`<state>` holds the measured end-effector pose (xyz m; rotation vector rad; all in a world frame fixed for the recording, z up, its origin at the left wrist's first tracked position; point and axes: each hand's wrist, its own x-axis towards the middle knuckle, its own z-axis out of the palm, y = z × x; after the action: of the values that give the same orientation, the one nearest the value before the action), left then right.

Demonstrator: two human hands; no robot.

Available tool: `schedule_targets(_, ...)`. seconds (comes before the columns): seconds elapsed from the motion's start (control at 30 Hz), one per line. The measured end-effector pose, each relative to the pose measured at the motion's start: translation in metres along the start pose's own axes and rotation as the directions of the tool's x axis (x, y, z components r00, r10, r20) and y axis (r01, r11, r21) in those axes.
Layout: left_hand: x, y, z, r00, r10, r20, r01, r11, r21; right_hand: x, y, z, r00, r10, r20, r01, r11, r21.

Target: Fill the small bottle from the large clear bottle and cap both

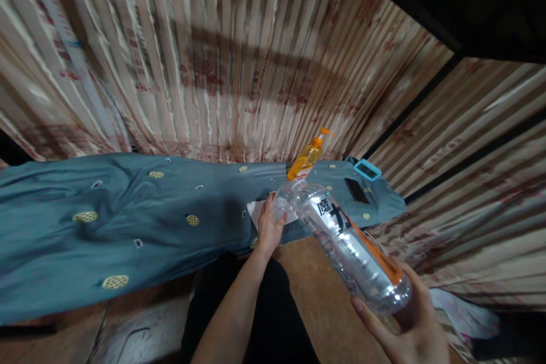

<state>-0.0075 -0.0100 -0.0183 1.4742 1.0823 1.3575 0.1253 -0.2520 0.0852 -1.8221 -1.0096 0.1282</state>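
My right hand [405, 324] grips the base of a large clear plastic bottle [350, 242] with a black, white and orange label, held tilted with its neck pointing away. At the neck end, my left hand [268, 224] closes around the bottle's cap. Just beyond the bottle's top stands an orange pump bottle [307, 154] on a blue-grey patterned cloth [128, 210].
A black phone [356, 190] and a light-blue framed object [367, 169] lie on the cloth to the right. White paper [256, 211] lies by my left hand. Striped curtains [222, 57] hang behind and to the right. Brown floor [315, 290] lies below.
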Motion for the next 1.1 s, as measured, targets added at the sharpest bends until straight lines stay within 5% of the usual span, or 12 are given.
schedule_targets(0.53,0.000,-0.002,0.001,1.000,0.023,-0.008,-0.023,1.000,0.009,-0.009,-0.044,0.014,0.993,0.085,-0.078,-0.085,0.996,0.014)
schedule_targets(1.1,0.000,-0.004,0.001,0.999,0.024,-0.021,-0.023,0.999,0.030,-0.001,-0.003,0.000,1.000,0.024,-0.006,-0.024,1.000,-0.010)
